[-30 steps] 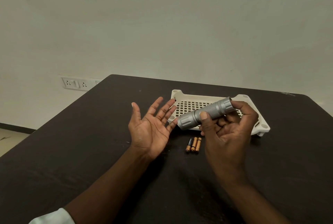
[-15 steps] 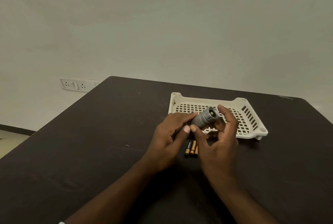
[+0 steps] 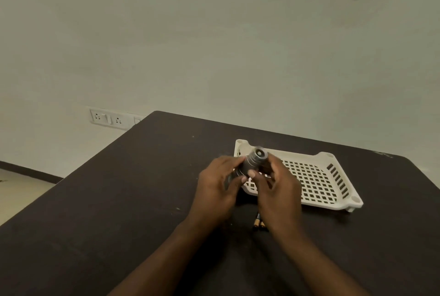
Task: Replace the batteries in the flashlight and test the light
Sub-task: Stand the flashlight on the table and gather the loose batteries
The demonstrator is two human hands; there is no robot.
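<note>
Above the middle of the dark table (image 3: pixel 119 200), both hands held a grey flashlight (image 3: pixel 252 161) off the surface, its tail end tilted up and away toward the wall (image 3: pixel 214 34). The left hand (image 3: pixel 217 187) was curled around the lower, wider end of the flashlight, fingers closed on it. The right hand (image 3: pixel 277 191) pinched the upper barrel, thumb (image 3: pixel 252 173) on the near side and the other fingers wrapped behind it. The image was blurred around the flashlight, so whether any cap was loose could not be told. Beneath the right wrist, small batteries (image 3: pixel 259 223) with copper-coloured ends lay on the table, mostly hidden; their count could not be read. Toward the far right corner of the table sat a white slotted plastic tray (image 3: pixel 333 191), just behind the hands. On the wall beyond the table's far left edge was a white socket plate (image 3: pixel 108 118).
</note>
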